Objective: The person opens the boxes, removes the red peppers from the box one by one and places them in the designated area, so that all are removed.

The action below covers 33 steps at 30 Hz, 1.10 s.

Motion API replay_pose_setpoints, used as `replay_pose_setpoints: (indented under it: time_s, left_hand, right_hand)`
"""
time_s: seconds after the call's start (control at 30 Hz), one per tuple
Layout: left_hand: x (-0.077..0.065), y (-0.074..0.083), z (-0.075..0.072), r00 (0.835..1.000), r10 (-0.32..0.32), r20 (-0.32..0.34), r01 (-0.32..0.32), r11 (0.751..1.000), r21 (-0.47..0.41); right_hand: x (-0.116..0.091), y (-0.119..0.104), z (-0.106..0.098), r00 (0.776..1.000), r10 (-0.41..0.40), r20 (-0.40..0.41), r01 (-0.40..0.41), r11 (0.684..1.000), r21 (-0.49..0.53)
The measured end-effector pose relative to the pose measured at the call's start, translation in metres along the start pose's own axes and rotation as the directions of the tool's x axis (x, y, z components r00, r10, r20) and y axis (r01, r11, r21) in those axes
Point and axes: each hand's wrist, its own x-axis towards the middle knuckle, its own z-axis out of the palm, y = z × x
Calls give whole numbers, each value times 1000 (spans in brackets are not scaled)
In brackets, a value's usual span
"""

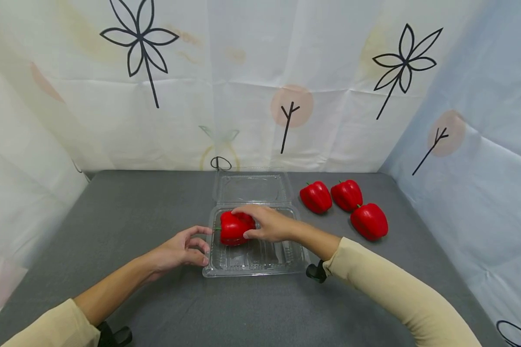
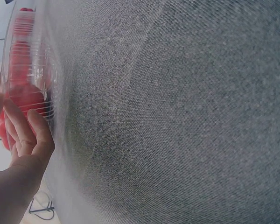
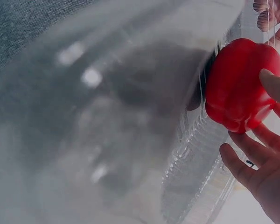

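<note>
A clear plastic clamshell container (image 1: 230,261) lies with its lid folded back on the grey table. Inside its left part is a red bell pepper (image 1: 233,230), lying on its side with the green stem toward the left. My right hand (image 1: 269,224) holds this pepper from the right, thumb on the near side and fingers on the far side. In the right wrist view, the thumb and fingertips rest against the glossy pepper (image 3: 240,86). My left hand (image 1: 185,248) is at the container's left wall, fingers loosely bent. In the left wrist view, its fingertips touch the ribbed side (image 2: 30,65).
Three more red bell peppers (image 1: 316,197) (image 1: 347,195) (image 1: 369,221) lie right of the container on the table. The transparent lid (image 1: 253,189) extends toward the back edge. Patterned cloth walls (image 1: 252,58) stand behind and at both sides.
</note>
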Motion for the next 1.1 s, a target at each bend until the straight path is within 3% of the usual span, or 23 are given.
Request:
replay_pose_setpoints:
  time_s: [0.6, 1.1]
  left_hand:
    - [-1, 1, 1, 1000, -12, -5, 12, 1000, -6]
    - [0, 2, 2, 1000, -7, 0, 7, 1000, -12]
  right_hand:
    - [2, 0, 6, 999, 35, 19, -34, 999, -39]
    - [-4, -4, -1, 998, -30, 60, 37, 994, -107]
